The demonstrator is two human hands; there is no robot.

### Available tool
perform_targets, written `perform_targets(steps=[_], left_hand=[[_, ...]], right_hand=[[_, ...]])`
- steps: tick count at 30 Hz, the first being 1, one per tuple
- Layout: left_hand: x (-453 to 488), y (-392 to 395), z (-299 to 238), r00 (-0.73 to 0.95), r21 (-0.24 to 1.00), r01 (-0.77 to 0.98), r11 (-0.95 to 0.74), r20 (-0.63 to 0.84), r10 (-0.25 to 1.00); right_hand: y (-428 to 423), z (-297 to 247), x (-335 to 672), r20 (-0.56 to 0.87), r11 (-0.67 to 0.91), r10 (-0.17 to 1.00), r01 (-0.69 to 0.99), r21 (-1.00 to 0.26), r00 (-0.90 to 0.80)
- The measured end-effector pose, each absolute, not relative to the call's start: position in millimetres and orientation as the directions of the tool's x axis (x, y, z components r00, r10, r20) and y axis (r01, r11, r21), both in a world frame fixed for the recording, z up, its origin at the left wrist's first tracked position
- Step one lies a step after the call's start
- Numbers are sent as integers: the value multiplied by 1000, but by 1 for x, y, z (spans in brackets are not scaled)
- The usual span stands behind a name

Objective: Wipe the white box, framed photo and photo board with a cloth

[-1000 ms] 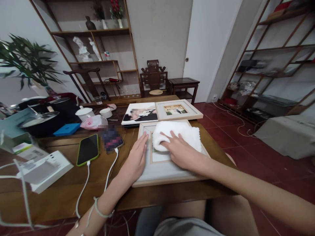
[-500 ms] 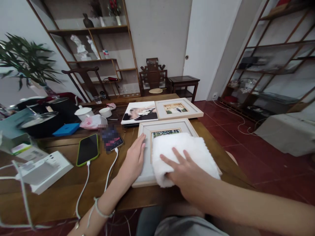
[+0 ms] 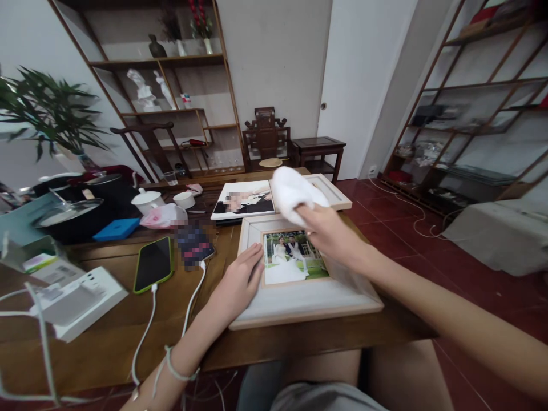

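A picture frame point(image 3: 299, 299) with a pale wooden edge lies flat at the table's front edge, a photo point(image 3: 293, 257) of two people on grass in its middle. My left hand point(image 3: 244, 279) rests on the frame's left side, fingers stretched out and close together. In my right hand point(image 3: 327, 231) is a bunched white cloth point(image 3: 295, 191), held over the far right part of the frame. The cloth hides much of a second picture frame point(image 3: 338, 194) behind. Beside that one lies a white-edged photo panel point(image 3: 244, 200).
Left of the frames lie a green-cased phone point(image 3: 153, 265) and another phone point(image 3: 194, 248), both on white cables. A white box point(image 3: 89, 302), a blue box point(image 3: 116, 229), a white lidded pot point(image 3: 148, 201) and black pots point(image 3: 71, 217) stand further left. Red tiles cover the floor.
My right hand has lifted the cloth from the near frame and moved it away from me, uncovering the photo. My left hand has shifted slightly right along the frame.
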State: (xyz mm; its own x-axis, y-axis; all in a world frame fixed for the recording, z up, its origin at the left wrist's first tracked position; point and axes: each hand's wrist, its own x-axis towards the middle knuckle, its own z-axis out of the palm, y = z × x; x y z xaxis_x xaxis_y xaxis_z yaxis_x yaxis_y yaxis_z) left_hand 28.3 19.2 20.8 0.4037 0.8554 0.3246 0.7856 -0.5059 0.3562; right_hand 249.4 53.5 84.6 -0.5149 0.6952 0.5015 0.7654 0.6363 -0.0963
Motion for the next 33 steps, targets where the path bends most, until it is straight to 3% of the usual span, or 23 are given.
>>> perform_targets(steps=[3, 6, 11, 21, 23, 29, 33], left_hand=[[28, 20, 22, 411, 372, 761, -532, 358, 838], [29, 20, 23, 400, 393, 749, -533, 373, 837], [29, 21, 23, 390, 413, 745, -524, 368, 844], [26, 24, 17, 380, 402, 762, -507, 356, 854], [26, 23, 17, 374, 396, 769, -502, 359, 855], [27, 22, 20, 381, 369, 789, -490, 332, 863], [27, 22, 20, 372, 378, 790, -483, 331, 867]], right_hand=[[74, 75, 209, 379, 769, 558, 632, 95, -738], [83, 62, 179, 188, 803, 538, 567, 182, -822], [86, 52, 182, 116, 778, 589, 600, 185, -800], [79, 82, 298, -23, 660, 747, 738, 138, -664], [79, 83, 310, -21, 634, 771, 765, 113, -636], [85, 58, 302, 195, 478, 845, 867, 139, -498], [80, 48, 294, 191, 510, 826, 847, 147, -531]])
